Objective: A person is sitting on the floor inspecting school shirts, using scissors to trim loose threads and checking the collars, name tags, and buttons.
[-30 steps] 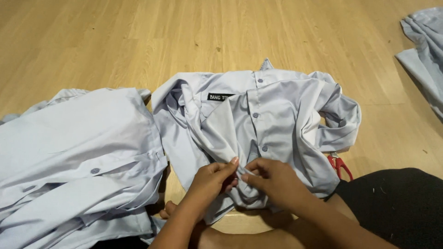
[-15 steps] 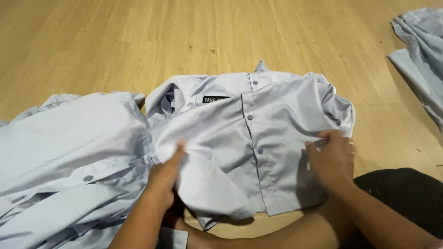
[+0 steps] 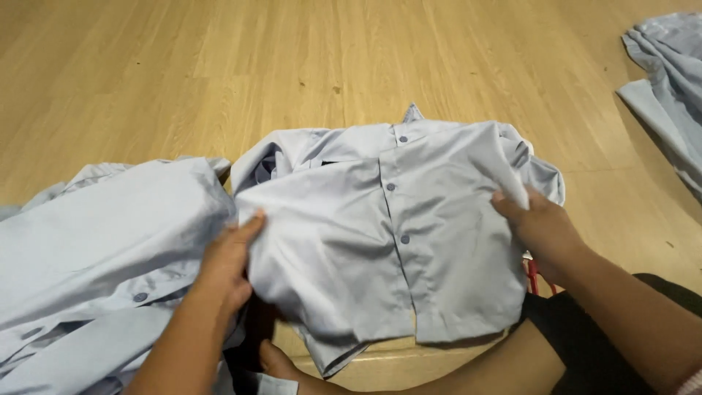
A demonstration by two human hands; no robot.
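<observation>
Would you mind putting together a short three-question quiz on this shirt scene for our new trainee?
1. True or false: the left hand rests on the left edge of the light blue buttoned shirt spread on the wooden floor.
2. What does the right hand grip?
A. a red tool
B. the shirt's right edge
C. the collar
3. Fill in: a pile of similar shirts lies to the ___ of the spread shirt.

Key
1. True
2. B; a fold of cloth sits between thumb and fingers
3. left; another garment lies at far right
</observation>
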